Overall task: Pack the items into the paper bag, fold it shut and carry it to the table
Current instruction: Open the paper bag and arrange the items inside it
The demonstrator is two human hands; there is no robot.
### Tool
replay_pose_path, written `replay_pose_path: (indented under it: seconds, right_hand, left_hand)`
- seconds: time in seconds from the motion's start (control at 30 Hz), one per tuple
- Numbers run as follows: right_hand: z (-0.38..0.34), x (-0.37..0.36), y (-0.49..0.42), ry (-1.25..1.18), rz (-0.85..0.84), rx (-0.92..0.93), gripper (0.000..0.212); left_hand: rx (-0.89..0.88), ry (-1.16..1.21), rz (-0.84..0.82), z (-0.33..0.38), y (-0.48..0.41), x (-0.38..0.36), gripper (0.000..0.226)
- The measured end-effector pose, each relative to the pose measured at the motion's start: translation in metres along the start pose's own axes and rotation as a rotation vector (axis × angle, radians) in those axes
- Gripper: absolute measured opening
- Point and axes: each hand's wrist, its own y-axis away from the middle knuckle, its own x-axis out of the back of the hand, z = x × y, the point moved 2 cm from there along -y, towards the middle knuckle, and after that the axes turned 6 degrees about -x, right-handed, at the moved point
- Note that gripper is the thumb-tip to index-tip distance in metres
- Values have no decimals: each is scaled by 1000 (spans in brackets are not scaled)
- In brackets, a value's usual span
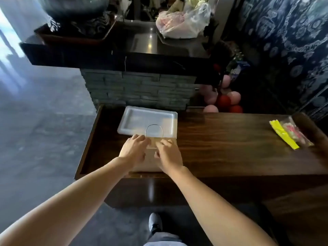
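Note:
A light brown paper bag [150,161] lies flat on the dark wooden counter [230,144], near its left end. Its thin handle loop [154,129] rests over a white lidded food box [148,121] just behind it. My left hand [134,150] and my right hand [168,154] both lie on the bag's upper part, fingers spread and pressing down, side by side. Far to the right on the counter sits a clear packet with a yellow strip [291,134]. Most of the bag is hidden under my hands.
Behind the counter stands a stone-faced bar with a black top [113,55] holding trays and a filled plastic bag [184,22]. Pink and red balls [223,102] lie on the floor at the right. A blue patterned curtain [291,50] hangs on the right; grey floor lies at left.

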Motion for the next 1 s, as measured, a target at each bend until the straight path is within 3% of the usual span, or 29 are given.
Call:
replay_pose_path:
  seconds: [0.07, 0.17, 0.43, 0.53, 0.67, 0.83, 0.93, 1.0]
  right_hand:
    - [4, -8, -13, 28, -50, 34, 18]
    - [15, -22, -28, 19, -164, 58, 22]
    - [69, -26, -47, -141, -318, 45, 19]
    - [95, -30, -41, -220, -262, -106, 15]
    - [106, -32, -33, -465, -263, -383, 22]
    - [95, -30, -27, -949, -250, -752, 44]
    - [90, -31, -28, -1041, -229, -935, 64]
    - [90, -31, -30, -1008, -216, -959, 54]
  left_hand:
    - [73, 13, -52, -7, -10, -2, 47]
    - [138, 55, -80, -23, -16, -19, 29]
    - [256, 378, 80, -59, 0, -43, 18]
    - [427, 524, 96, -73, 5, -46, 19]
    - [711, 889, -20, -82, 6, -51, 26]
    - [831, 1246, 69, -69, -2, -44, 64]
    - [897, 1352, 65, -66, -4, -45, 72]
    - [903, 1424, 51, -66, -5, -42, 75]
